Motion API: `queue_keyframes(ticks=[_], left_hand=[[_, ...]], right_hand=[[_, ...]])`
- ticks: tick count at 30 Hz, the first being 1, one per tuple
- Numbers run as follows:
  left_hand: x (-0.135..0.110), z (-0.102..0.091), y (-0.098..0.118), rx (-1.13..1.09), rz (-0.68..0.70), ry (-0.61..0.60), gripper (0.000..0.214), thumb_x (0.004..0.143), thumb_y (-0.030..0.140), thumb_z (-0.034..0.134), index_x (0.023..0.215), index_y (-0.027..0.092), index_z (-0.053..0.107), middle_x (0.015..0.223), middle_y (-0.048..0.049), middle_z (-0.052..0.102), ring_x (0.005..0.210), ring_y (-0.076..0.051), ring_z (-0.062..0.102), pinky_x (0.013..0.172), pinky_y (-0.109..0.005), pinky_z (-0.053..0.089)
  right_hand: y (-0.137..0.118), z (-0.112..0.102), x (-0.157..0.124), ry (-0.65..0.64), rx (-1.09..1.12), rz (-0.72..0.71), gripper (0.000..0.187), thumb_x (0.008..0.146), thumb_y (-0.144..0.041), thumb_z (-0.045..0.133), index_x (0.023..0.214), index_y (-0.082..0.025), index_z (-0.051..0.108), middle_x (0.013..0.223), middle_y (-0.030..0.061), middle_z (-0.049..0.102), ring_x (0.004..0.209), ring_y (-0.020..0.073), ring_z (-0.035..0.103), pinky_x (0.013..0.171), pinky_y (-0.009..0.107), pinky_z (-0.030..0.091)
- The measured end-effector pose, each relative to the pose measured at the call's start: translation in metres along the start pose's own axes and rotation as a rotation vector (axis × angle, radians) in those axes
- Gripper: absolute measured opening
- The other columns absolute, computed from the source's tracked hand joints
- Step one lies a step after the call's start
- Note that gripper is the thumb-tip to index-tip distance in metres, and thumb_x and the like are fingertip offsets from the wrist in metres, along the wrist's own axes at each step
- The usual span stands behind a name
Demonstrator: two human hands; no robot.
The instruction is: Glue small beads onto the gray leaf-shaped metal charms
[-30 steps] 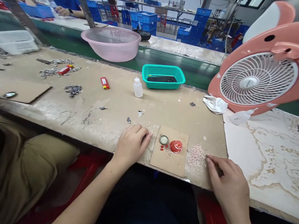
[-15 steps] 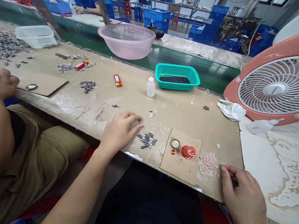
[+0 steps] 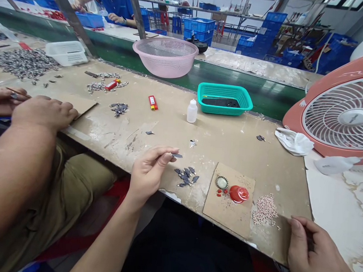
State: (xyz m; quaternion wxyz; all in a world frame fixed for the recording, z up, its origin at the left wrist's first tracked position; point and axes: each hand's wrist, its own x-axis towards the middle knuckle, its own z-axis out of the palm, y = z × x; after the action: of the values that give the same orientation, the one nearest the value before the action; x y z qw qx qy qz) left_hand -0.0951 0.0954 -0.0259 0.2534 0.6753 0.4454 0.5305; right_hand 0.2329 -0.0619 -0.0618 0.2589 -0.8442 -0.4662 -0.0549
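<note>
My left hand [image 3: 146,174] pinches a small dark grey wing-shaped piece [image 3: 177,155] between thumb and fingertips, raised a little off the table. Just below it lies a loose cluster of similar dark pieces [image 3: 185,178]. At the table's right front edge, my right hand [image 3: 319,252] has its thumb and forefinger pressed together; what they hold, if anything, is too small to see. A heap of tiny pale pink bits [image 3: 265,210] lies to the left of that hand. Between the hands, a cardboard square [image 3: 213,207] carries a bottle cap [image 3: 222,182] and a glossy red blob [image 3: 237,193].
A small white squeeze bottle [image 3: 192,111] stands near a green basket [image 3: 246,99] with a dark phone inside. Beyond are a red lighter [image 3: 153,103] and a pink colander [image 3: 166,65]. A coral fan [image 3: 297,107] stands at right. A co-worker's hands [image 3: 44,112] are at left.
My left hand has lifted off the table and turned, now showing the dark piece in its fingertips. The whole view has shifted, and the co-worker's hands have come together over their cardboard.
</note>
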Motion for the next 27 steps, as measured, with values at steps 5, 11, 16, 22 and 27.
queue_keyframes(ticks=[5, 11, 16, 22, 27], left_hand=[[-0.010, 0.002, 0.023, -0.128, 0.036, 0.017, 0.016, 0.098, 0.019, 0.060, 0.100, 0.025, 0.074, 0.094, -0.0022, 0.073, 0.091, -0.015, 0.069, 0.079, -0.026, 0.058], [-0.014, 0.000, 0.028, -0.065, 0.083, -0.001, 0.017, 0.098, 0.020, 0.059, 0.102, 0.026, 0.074, 0.092, -0.0023, 0.072, 0.088, -0.015, 0.068, 0.077, -0.027, 0.057], [-0.001, -0.015, 0.005, 0.207, 0.087, 0.018, 0.015, 0.097, 0.027, 0.061, 0.100, 0.023, 0.075, 0.097, -0.0040, 0.074, 0.094, -0.020, 0.068, 0.087, -0.034, 0.054], [0.032, -0.044, -0.030, 0.538, -0.001, 0.049, 0.013, 0.088, 0.032, 0.070, 0.096, 0.024, 0.077, 0.099, 0.0022, 0.073, 0.108, -0.029, 0.064, 0.098, -0.045, 0.044], [0.021, -0.018, -0.006, 0.488, 0.071, 0.119, 0.025, 0.089, 0.035, 0.069, 0.110, 0.023, 0.074, 0.112, -0.0010, 0.071, 0.118, -0.032, 0.059, 0.106, -0.053, 0.036]], right_hand=[[-0.004, -0.002, 0.000, 0.112, -0.033, -0.048, 0.068, 0.092, -0.071, 0.036, 0.093, -0.013, 0.071, 0.085, 0.0145, 0.074, 0.073, 0.0327, 0.071, 0.060, 0.039, 0.047], [-0.003, 0.000, 0.000, 0.161, -0.041, -0.119, 0.056, 0.095, -0.061, 0.043, 0.095, -0.013, 0.073, 0.082, 0.0119, 0.074, 0.072, 0.0293, 0.071, 0.057, 0.035, 0.045], [0.000, 0.002, -0.001, 0.207, 0.050, -0.164, 0.045, 0.094, -0.053, 0.053, 0.097, -0.013, 0.073, 0.085, 0.0113, 0.074, 0.073, 0.0263, 0.069, 0.069, 0.037, 0.052], [-0.013, -0.005, -0.011, 0.180, 0.479, -0.061, 0.021, 0.087, -0.035, 0.071, 0.098, -0.016, 0.071, 0.093, 0.0103, 0.073, 0.083, 0.0237, 0.070, 0.081, 0.040, 0.056], [-0.043, -0.019, -0.023, 0.052, 0.823, 0.069, 0.019, 0.087, -0.022, 0.072, 0.105, -0.021, 0.069, 0.098, 0.0053, 0.075, 0.088, 0.0185, 0.074, 0.080, 0.032, 0.062]])
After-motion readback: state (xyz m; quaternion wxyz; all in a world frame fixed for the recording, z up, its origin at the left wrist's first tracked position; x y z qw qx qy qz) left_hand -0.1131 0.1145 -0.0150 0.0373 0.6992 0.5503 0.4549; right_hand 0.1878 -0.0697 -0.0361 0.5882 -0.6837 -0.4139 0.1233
